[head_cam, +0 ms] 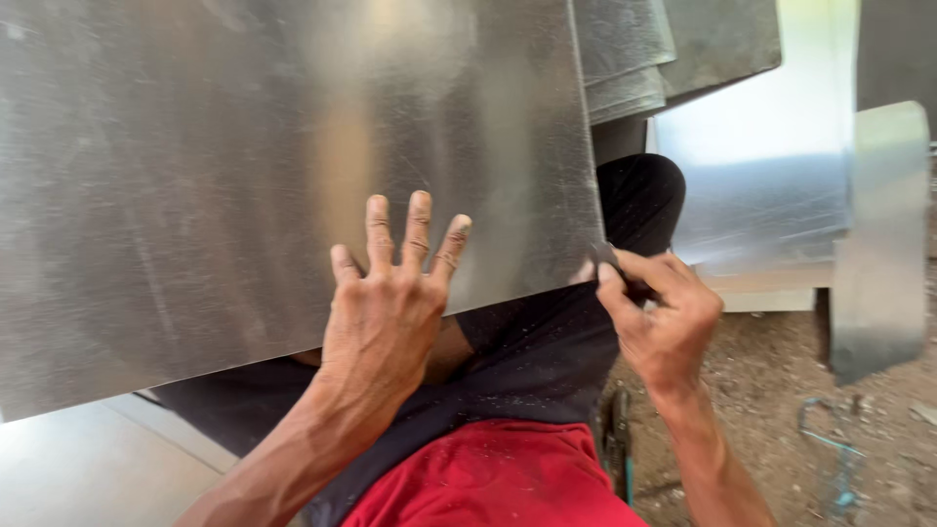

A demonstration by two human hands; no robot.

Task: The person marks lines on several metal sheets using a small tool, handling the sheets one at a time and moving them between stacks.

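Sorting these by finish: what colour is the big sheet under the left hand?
Shiny silver-grey bare metal sheet, faintly scratched, seen in the head view.

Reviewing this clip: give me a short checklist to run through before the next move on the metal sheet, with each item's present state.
1. Left hand flat on the metal sheet, fingers spread: ok.
2. Right hand gripping a small dark tool at the sheet's lower right corner: ok.
3. Sheet supported: rests across the person's lap on the dark trousers: ok.
4. Kind of tool, and whether it touches the edge: cannot tell, mostly hidden by the fingers.
5. Hands protected from the sheet's bare edge: not ok, both are bare.
6. Other metal pieces behind stand apart from the right hand: ok.
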